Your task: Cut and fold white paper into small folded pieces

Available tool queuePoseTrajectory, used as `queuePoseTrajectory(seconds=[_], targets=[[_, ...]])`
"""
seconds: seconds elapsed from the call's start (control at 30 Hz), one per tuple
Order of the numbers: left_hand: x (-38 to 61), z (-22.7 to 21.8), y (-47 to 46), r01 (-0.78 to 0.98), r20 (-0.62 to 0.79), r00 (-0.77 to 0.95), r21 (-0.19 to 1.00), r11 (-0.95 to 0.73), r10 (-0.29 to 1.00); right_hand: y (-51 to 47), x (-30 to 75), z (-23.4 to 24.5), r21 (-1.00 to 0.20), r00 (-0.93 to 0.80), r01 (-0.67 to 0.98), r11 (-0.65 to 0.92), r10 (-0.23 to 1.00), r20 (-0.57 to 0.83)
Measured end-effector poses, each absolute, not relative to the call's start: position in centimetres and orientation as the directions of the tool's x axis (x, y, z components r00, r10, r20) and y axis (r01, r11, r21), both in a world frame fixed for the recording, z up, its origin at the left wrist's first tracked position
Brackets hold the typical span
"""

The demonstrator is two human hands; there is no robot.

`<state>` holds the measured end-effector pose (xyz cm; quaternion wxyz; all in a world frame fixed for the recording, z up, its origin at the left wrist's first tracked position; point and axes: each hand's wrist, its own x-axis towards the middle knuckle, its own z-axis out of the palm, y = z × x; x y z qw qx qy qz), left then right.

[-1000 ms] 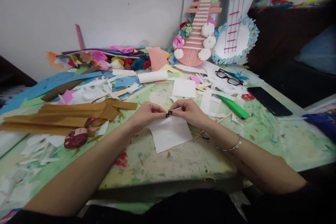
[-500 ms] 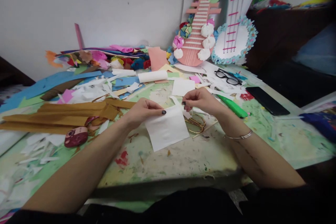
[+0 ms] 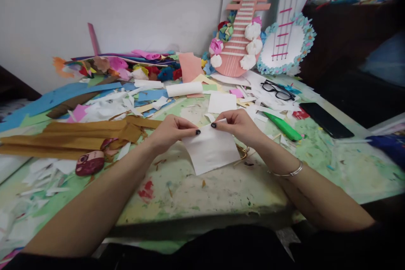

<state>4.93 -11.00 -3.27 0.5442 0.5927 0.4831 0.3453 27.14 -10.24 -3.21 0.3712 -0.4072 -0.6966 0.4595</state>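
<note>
A white square of paper (image 3: 213, 149) hangs between my hands above the stained table (image 3: 190, 198). My left hand (image 3: 172, 132) pinches its upper left edge, thumb on the near face. Close beside it, my right hand (image 3: 238, 126) pinches the upper edge with the thumb on top; the fingers behind the sheet are hidden. Under the paper's right corner show the gold handles of scissors (image 3: 243, 152), mostly covered. Just beyond the hands lies another white paper piece (image 3: 222, 103).
Brown crepe paper (image 3: 69, 137) and a dark red object (image 3: 90, 163) lie left. A white roll (image 3: 184, 89) is behind. To the right are glasses (image 3: 278, 90), a green item (image 3: 283, 126) and a phone (image 3: 325, 120). Paper-decorated instruments (image 3: 234, 61) lean on the wall.
My right hand has come down and left onto the paper's upper edge, closer to my left hand. The sheet has shifted slightly right and now covers more of the scissors.
</note>
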Motion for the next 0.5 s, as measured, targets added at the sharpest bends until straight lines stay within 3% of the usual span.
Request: queuePoseTrajectory(seconds=[0.23,0.5], targets=[[3.6,-2.1,-10.6,0.192,-0.153,0.326,0.977,0.093,0.933,-9.4,28.9,-1.8,-0.96,-0.306,0.147,0.238,0.934,0.184],[3.3,-1.9,-10.7,0.204,-0.047,0.276,0.979,-0.011,0.96,-9.3,28.9,-1.7,-0.959,-0.295,0.106,0.262,0.93,0.222]])
